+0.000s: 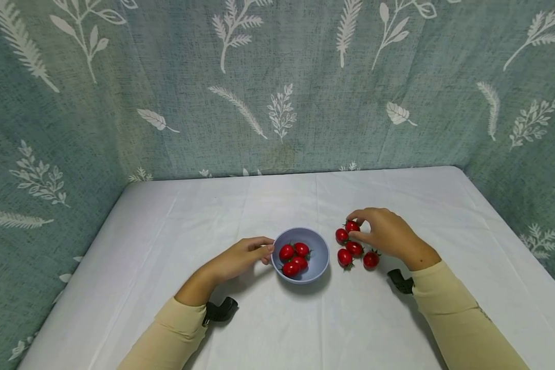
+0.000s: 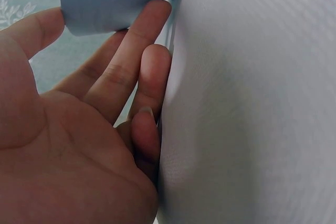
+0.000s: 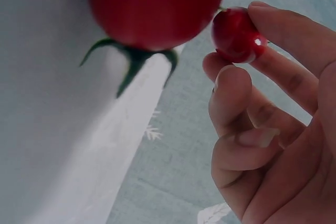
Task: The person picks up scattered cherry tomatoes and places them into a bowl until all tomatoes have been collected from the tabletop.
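Observation:
The fingers and thumb of my left hand (image 1: 245, 257) hold the near-left side of a small lavender-blue bowl (image 1: 321, 264). Its outer wall (image 2: 105, 3) shows between thumb and fingers in the left wrist view. Several red cherry tomatoes (image 1: 291, 269) lie inside the bowl. To the right of it, my right hand (image 1: 388, 234) pinches a cherry tomato (image 3: 236, 35) between thumb and fingertips. This tomato (image 1: 352, 226) is at the far end of a loose group. Another tomato (image 3: 157, 9), green calyx showing, looms large near the right wrist camera.
Loose tomatoes lie below and beside the right hand, among them one (image 1: 345, 257) toward the bowl and one (image 1: 371, 260) near the wrist. A white cloth (image 1: 240, 329) covers the table. Green leaf-patterned curtains (image 1: 305, 103) stand behind and at both sides.

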Action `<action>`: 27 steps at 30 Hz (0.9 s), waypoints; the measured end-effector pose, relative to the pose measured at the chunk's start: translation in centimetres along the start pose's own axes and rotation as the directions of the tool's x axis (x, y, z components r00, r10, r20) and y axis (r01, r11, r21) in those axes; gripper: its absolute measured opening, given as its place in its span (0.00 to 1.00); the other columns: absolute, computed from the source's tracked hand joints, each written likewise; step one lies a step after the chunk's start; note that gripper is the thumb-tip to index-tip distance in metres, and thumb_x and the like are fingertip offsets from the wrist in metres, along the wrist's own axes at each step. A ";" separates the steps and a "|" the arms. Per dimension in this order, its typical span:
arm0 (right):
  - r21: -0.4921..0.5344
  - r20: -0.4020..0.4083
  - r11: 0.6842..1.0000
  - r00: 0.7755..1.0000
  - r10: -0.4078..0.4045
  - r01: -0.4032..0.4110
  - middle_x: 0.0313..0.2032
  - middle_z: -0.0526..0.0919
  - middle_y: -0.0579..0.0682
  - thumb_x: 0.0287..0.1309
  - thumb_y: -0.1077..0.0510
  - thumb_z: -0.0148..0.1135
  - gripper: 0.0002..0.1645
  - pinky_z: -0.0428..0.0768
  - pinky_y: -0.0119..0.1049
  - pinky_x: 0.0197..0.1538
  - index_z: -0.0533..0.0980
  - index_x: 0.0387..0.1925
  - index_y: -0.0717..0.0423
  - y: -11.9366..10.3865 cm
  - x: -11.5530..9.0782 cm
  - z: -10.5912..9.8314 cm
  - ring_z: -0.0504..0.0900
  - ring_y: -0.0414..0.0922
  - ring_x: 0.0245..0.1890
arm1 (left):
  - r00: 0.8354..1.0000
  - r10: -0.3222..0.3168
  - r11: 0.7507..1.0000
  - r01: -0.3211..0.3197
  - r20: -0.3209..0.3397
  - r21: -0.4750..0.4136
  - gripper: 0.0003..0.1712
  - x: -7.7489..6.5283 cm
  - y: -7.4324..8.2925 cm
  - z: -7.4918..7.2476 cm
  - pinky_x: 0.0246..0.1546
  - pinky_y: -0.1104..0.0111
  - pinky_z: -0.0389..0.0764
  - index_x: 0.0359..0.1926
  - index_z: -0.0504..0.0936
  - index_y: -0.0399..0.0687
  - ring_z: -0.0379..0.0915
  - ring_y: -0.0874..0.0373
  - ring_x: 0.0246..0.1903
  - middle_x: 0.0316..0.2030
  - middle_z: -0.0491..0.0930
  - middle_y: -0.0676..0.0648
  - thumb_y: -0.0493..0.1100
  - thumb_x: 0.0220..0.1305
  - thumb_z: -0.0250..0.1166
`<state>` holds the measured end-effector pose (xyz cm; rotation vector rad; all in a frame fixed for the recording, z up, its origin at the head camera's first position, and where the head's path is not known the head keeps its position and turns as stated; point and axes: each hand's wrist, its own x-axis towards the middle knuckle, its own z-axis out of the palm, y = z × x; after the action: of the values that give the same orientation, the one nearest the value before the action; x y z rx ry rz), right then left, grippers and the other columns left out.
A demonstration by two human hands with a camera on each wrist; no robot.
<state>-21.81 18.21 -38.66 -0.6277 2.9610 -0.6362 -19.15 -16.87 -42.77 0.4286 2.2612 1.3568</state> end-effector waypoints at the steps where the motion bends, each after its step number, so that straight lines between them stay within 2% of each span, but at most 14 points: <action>1: 0.000 -0.003 1.000 1.000 -0.006 0.006 0.41 0.87 0.51 0.56 0.53 0.73 0.23 0.79 0.42 0.38 0.81 0.54 0.54 -0.1 -0.1 0.0 0.82 0.49 0.40 | 1.000 0.001 1.000 -0.001 0.002 0.000 0.25 0.0 0.0 0.0 0.61 0.58 0.64 0.63 0.76 0.46 0.76 0.58 0.46 0.42 0.82 0.49 0.54 0.76 0.52; 7: -0.003 -0.016 0.999 0.999 -0.038 0.038 0.42 0.86 0.51 0.57 0.54 0.73 0.23 0.74 0.35 0.32 0.81 0.54 0.55 -0.9 -0.2 -0.3 0.77 0.42 0.31 | 1.000 -0.016 1.000 0.017 -0.008 0.009 0.25 -0.1 0.0 -0.1 0.62 0.57 0.63 0.64 0.76 0.46 0.75 0.58 0.46 0.42 0.82 0.48 0.55 0.76 0.53; 10: -0.007 -0.026 0.999 0.998 -0.049 0.049 0.43 0.87 0.52 0.57 0.55 0.73 0.23 0.74 0.35 0.32 0.81 0.54 0.55 -1.3 -0.4 -0.5 0.77 0.43 0.30 | 1.000 -0.018 1.000 0.018 -0.007 0.008 0.25 -0.1 0.0 -0.1 0.62 0.56 0.63 0.64 0.76 0.46 0.75 0.58 0.47 0.41 0.82 0.48 0.55 0.76 0.53; 14: -0.015 -0.046 0.997 0.996 -0.076 0.076 0.43 0.87 0.51 0.57 0.55 0.73 0.22 0.77 0.37 0.35 0.82 0.54 0.54 -1.9 -0.6 -0.5 0.80 0.44 0.34 | 1.000 -0.021 1.000 0.021 -0.005 0.011 0.25 -0.1 0.0 -0.1 0.62 0.56 0.62 0.64 0.76 0.46 0.75 0.58 0.47 0.41 0.82 0.49 0.55 0.76 0.52; 21: -0.025 -0.076 0.993 0.991 -0.113 0.111 0.43 0.87 0.48 0.57 0.55 0.73 0.21 0.73 0.34 0.31 0.82 0.53 0.51 -2.8 -0.9 -0.5 0.71 0.39 0.25 | 1.000 -0.016 1.000 0.016 -0.004 0.014 0.25 -0.1 0.0 0.0 0.62 0.56 0.62 0.64 0.75 0.46 0.75 0.58 0.47 0.41 0.82 0.49 0.55 0.76 0.52; 27: -0.050 -0.108 0.989 0.983 -0.146 0.141 0.43 0.87 0.47 0.55 0.54 0.74 0.22 0.73 0.32 0.31 0.82 0.53 0.49 -3.4 -1.2 -0.4 0.71 0.37 0.25 | 1.000 -0.009 1.000 0.009 -0.006 0.004 0.25 -0.1 0.0 0.0 0.61 0.56 0.63 0.64 0.76 0.45 0.75 0.58 0.46 0.41 0.82 0.49 0.55 0.76 0.53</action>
<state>-19.50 15.98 -36.94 -0.8432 3.0595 -0.6409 -19.06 -16.91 -42.76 0.4159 2.2680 1.3512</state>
